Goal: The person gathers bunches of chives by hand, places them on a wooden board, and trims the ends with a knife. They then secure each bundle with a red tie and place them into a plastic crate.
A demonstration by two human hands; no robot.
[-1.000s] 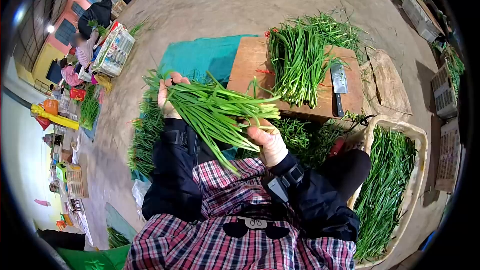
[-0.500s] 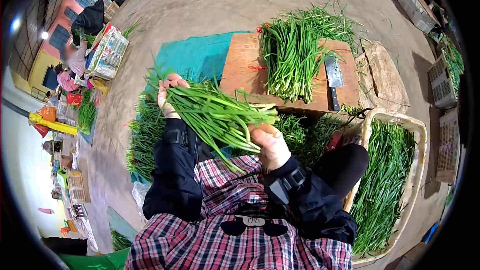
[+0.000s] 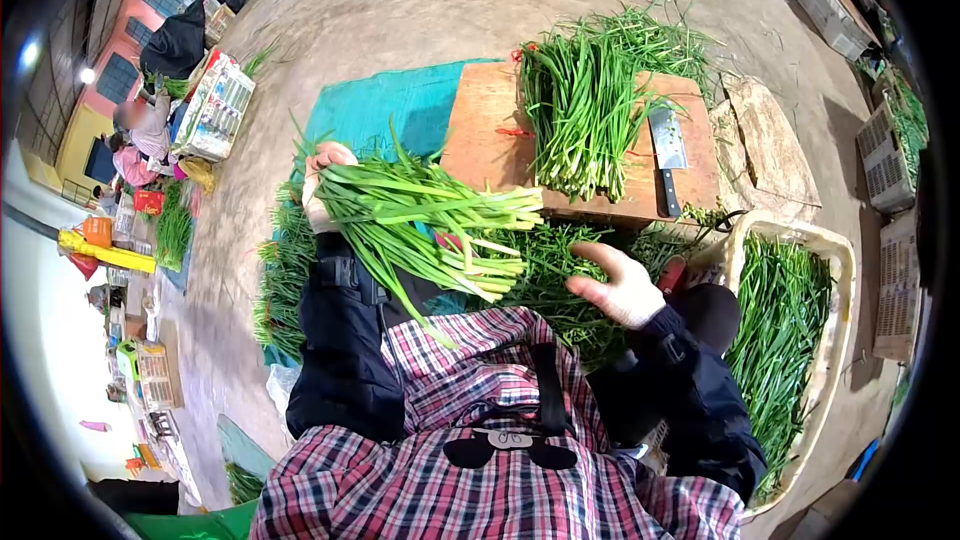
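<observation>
My left hand (image 3: 328, 154) is closed around the leafy end of a loose bunch of garlic chives (image 3: 430, 225), whose pale cut ends point right. My right hand (image 3: 622, 288) is apart from the bunch, fingers spread and holding nothing, over chives (image 3: 560, 265) heaped low in front of me. Beyond it, a thick bundle of garlic chives (image 3: 580, 120) lies on a wooden board (image 3: 480, 125). A cleaver (image 3: 668, 145) with a black handle rests on the board to the right of that bundle.
A pale plastic crate (image 3: 848, 290) full of chives stands at my right. Tied chive bundles (image 3: 285, 285) lie to my left, near a teal sheet (image 3: 375, 105). Other people (image 3: 145, 135) sit at the far left beside a crate. More crates (image 3: 895, 290) line the right side.
My right hand has let go of the stem ends and moved right, its fingers now apart. The bunch stays in my left hand, its stems fanned out more.
</observation>
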